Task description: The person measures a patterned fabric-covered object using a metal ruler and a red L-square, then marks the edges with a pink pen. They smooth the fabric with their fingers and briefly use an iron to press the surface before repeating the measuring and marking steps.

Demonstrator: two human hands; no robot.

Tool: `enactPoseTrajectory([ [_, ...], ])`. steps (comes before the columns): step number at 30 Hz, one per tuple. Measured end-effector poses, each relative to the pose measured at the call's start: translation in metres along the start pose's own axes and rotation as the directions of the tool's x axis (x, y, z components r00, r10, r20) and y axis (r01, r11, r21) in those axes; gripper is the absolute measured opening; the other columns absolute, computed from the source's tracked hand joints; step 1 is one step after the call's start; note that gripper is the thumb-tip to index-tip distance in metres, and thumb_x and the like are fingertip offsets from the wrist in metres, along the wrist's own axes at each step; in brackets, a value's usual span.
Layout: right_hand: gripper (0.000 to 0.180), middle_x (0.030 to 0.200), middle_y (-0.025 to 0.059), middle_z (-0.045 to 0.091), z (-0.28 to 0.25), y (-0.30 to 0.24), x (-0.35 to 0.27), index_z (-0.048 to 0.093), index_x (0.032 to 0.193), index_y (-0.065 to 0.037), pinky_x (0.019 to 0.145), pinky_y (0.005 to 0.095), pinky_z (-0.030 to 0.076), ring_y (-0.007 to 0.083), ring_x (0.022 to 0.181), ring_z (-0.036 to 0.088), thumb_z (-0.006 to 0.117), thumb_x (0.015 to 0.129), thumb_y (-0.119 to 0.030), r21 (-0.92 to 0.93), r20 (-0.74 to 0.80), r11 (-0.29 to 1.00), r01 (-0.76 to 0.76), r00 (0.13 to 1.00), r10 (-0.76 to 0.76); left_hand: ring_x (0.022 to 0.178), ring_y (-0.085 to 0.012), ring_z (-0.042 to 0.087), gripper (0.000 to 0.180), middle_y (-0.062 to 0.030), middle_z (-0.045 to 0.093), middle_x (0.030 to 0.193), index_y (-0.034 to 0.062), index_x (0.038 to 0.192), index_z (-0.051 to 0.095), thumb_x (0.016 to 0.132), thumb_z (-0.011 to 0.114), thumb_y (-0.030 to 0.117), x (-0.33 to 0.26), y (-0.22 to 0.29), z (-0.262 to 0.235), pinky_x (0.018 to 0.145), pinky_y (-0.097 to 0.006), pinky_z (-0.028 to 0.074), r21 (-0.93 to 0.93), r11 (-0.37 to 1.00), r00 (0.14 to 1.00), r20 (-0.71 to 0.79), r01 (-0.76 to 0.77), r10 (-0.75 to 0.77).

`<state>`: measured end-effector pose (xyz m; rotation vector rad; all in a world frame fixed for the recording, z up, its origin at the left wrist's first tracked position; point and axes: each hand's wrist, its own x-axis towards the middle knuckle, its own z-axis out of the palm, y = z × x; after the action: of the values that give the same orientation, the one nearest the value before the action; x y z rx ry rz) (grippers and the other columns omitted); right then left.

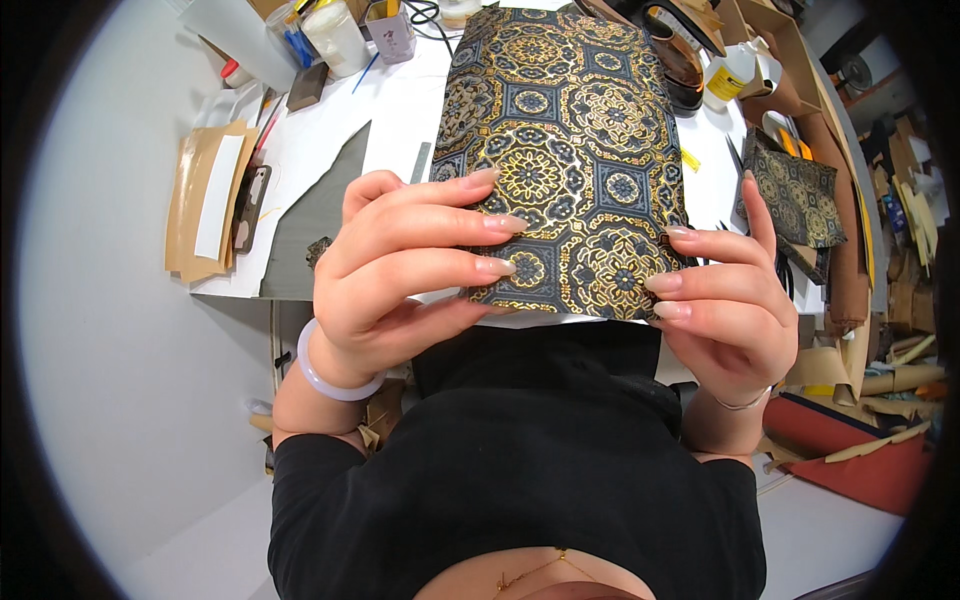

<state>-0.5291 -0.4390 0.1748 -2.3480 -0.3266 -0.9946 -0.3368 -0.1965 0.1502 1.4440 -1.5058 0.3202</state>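
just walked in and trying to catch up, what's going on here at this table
A person is holding a black-and-gold patterned piece with both hands near its lower edge. The left hand has its fingers spread over the top of the left side; the right hand has its fingertips at the right edge. A smaller piece with a similar pattern lies to the right, and a phone lies on the left beside brown paper.

Left hand (385, 255) left of frame centre: three fingers (440, 228) extended rightward, thumb (435, 328) beneath, gripping. Right hand (735, 300) right of centre: fingertips (682, 233) leftward, pinching; little finger (757, 212) raised. Left forearm (308, 402), right forearm (725, 430) angled up from lower frame.
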Motion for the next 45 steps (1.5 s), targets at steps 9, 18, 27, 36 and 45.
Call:
enactPoseTrajectory([
  [9,0.026,0.106,0.003,0.081,-0.007,0.003,0.001,0.08,0.104,-0.014,0.128,0.0598,0.032,0.026,0.112,0.077,0.088,0.08,-0.009,-0.036,0.014,0.999,-0.004,1.0,0.004,0.12,-0.0306,0.075,0.028,-0.0086,0.082,0.118,0.0122,0.106,0.078,0.081,0.09,0.014,0.004,0.012,-0.003,0.097,-0.036,0.042,0.114,0.993,0.999,0.014,-0.031,0.029],
  [18,0.015,0.098,0.0122,0.082,-0.013,-0.003,0.012,0.072,0.109,-0.004,0.124,0.0649,0.034,0.0327,0.103,0.079,0.07,0.095,0.001,-0.124,0.019,0.992,-0.023,0.999,0.025,0.115,-0.0242,0.078,0.019,-0.0048,0.084,0.109,0.0111,0.105,0.076,0.089,0.086,0.009,0.01,0.012,-0.003,0.09,-0.034,0.043,0.109,0.994,1.0,-0.025,0.012,-0.009],
  [27,0.015,0.098,0.0131,0.081,-0.012,-0.003,0.016,0.069,0.108,-0.003,0.122,0.0645,0.036,0.0307,0.102,0.079,0.066,0.096,0.005,-0.077,0.028,0.996,-0.036,0.999,0.039,0.116,-0.0247,0.077,0.028,-0.006,0.083,0.111,0.0097,0.117,0.073,0.091,0.084,0.009,0.013,0.007,-0.011,0.092,-0.035,0.043,0.018,0.999,0.998,0.034,0.047,-0.048],
  [36,0.011,0.098,0.0152,0.08,-0.014,-0.001,0.012,0.069,0.105,-0.003,0.122,0.0663,0.034,0.0331,0.104,0.077,0.067,0.097,-0.01,-0.021,0.035,0.998,-0.064,0.997,0.065,0.119,-0.0282,0.076,0.038,-0.0061,0.083,0.114,0.0084,0.114,0.077,0.081,0.09,0.02,0.013,0.005,-0.01,0.099,-0.037,0.044,0.067,0.997,0.998,0.056,-0.036,0.032],
  [45,0.064,0.108,0.0182,0.079,-0.014,-0.021,0.035,0.075,0.107,-0.001,0.122,0.0615,0.033,0.034,0.111,0.075,0.067,0.093,-0.063,-0.038,0.088,0.992,-0.121,0.988,0.124,0.122,-0.0289,0.075,0.031,-0.0076,0.082,0.116,0.0081,0.112,0.078,0.082,0.084,0.007,0.011,-0.002,-0.016,0.099,-0.038,0.045,-0.016,0.999,0.997,0.073,-0.031,0.032],
])
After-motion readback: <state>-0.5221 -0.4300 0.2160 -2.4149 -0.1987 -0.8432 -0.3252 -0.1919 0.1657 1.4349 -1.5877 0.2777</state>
